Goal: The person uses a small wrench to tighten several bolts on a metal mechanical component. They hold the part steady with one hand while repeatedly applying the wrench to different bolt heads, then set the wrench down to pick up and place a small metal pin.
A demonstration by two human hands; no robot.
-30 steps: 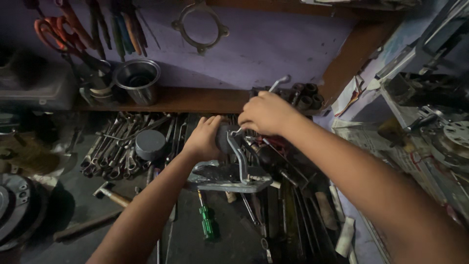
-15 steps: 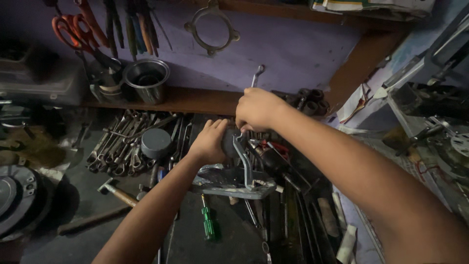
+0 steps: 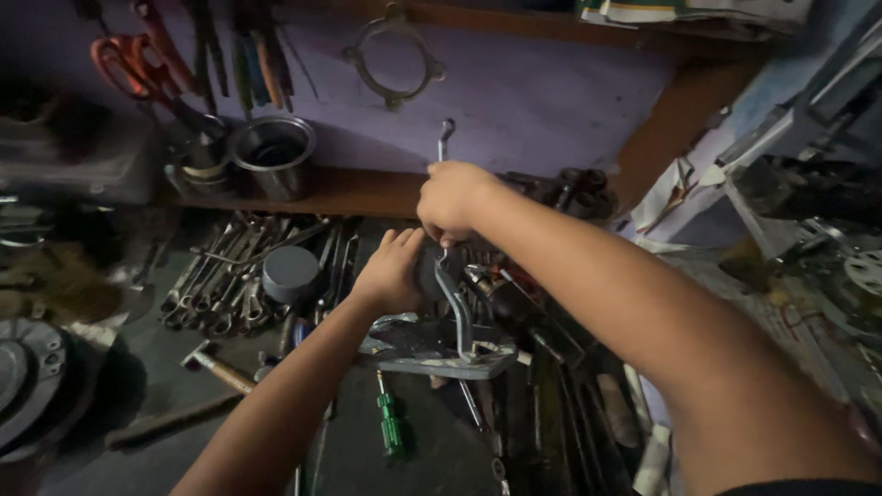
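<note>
Right hand [image 3: 455, 200] is clamped on the spanner [image 3: 445, 147], for leverage. Left hand [image 3: 393, 274], just below, grips the grey metal part [image 3: 432, 347], steadying it.

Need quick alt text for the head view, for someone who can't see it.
Right hand grips a wrench upright over a grey metal part that the left hand steadies. Spanners, a hammer and a green screwdriver litter the bench.

spanners [image 3: 230, 276] left of hands, screwdriver [image 3: 390, 424] below metal part [image 3: 432, 347]
</note>
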